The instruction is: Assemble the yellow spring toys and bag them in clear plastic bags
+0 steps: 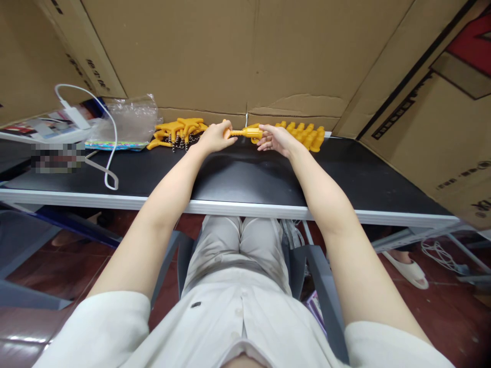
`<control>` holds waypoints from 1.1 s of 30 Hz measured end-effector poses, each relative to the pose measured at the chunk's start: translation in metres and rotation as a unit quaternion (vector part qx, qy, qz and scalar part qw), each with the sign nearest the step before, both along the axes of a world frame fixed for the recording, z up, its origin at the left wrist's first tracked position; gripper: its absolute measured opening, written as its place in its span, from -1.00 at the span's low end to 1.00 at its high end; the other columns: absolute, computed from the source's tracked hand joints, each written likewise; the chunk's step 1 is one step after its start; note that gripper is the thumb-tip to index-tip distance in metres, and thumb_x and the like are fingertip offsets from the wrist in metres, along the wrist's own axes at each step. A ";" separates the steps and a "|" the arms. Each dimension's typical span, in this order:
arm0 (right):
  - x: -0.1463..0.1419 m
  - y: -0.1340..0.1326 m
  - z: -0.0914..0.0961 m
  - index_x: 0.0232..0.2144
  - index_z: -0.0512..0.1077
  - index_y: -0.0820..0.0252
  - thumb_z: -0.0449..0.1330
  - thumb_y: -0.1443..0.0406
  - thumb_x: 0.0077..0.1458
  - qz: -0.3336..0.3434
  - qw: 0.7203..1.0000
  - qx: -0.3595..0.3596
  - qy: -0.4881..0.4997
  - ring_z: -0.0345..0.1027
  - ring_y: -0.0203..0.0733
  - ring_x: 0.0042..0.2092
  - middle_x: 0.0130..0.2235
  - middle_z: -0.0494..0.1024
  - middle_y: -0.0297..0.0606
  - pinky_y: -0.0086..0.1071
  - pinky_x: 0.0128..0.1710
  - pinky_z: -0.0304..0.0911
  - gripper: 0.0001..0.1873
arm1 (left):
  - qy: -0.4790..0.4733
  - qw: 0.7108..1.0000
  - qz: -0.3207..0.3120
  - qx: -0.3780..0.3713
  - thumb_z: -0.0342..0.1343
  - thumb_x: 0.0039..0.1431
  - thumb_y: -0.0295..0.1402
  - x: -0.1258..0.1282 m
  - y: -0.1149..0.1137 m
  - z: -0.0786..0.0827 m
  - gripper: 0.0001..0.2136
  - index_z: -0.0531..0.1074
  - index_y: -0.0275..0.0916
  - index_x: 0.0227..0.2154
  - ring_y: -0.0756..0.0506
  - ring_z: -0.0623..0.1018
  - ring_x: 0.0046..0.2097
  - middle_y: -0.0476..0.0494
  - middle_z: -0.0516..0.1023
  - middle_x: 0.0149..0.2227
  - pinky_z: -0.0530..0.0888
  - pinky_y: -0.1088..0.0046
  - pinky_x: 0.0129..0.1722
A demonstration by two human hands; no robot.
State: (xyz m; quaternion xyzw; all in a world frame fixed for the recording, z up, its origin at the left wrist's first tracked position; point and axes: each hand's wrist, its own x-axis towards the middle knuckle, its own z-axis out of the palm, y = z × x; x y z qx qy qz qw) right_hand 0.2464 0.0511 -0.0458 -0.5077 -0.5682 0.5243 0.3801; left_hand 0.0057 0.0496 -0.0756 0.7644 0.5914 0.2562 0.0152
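Note:
A yellow plastic toy piece [251,133] spans the gap between my hands, just above the black table. It has a thin ribbed shaft on the left, a wider barrel and a small ring below. My left hand [218,137] is closed around its left end. The fingertips of my right hand [276,139] pinch the wider right end, partly covering it. Beside my left hand lies a pile of yellow plastic pieces [180,128] with metal ball chains [177,142]. Behind my right hand, several yellow plastic pieces [307,134] stand upright in rows.
Tall cardboard walls [215,51] enclose the table's back and sides. Left on the black tabletop [249,179] are a clear plastic bag [132,122], a white cable [115,133] and a blurred-out object [57,158]. The table's metal edge [245,207] runs before my lap.

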 end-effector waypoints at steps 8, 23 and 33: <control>0.004 0.004 -0.005 -0.26 0.45 0.16 0.30 0.00 0.47 0.032 0.999 0.001 0.002 0.56 -0.24 -0.46 -0.42 0.67 -0.23 -0.47 -0.44 0.40 -0.61 | -0.002 1.000 -0.012 0.022 0.19 0.31 -0.16 -0.003 0.003 -0.003 -0.59 0.52 -0.23 0.13 -0.35 0.64 0.11 -0.23 0.66 -0.04 0.46 0.15 0.23; 0.004 0.009 -0.011 -0.14 0.53 0.19 0.38 0.25 0.43 0.035 0.997 0.068 0.011 0.63 -0.30 -0.37 -0.28 0.71 -0.24 -0.46 -0.28 0.55 -0.87 | 0.007 1.000 0.002 0.010 0.19 0.32 -0.15 -0.002 0.001 -0.001 -0.58 0.52 -0.24 0.14 -0.36 0.63 0.14 -0.26 0.66 0.00 0.47 0.15 0.23; 0.003 0.026 -0.017 -0.11 0.44 0.10 0.54 0.07 0.24 0.022 0.982 0.182 0.040 0.72 -0.15 -0.10 -0.08 0.71 -0.20 -0.18 0.10 0.61 -0.58 | -0.063 0.997 -0.029 0.041 0.31 0.29 -0.24 -0.009 0.006 -0.005 -0.24 0.22 -0.11 0.50 -0.30 0.69 0.11 -0.22 0.67 0.00 0.51 0.18 0.23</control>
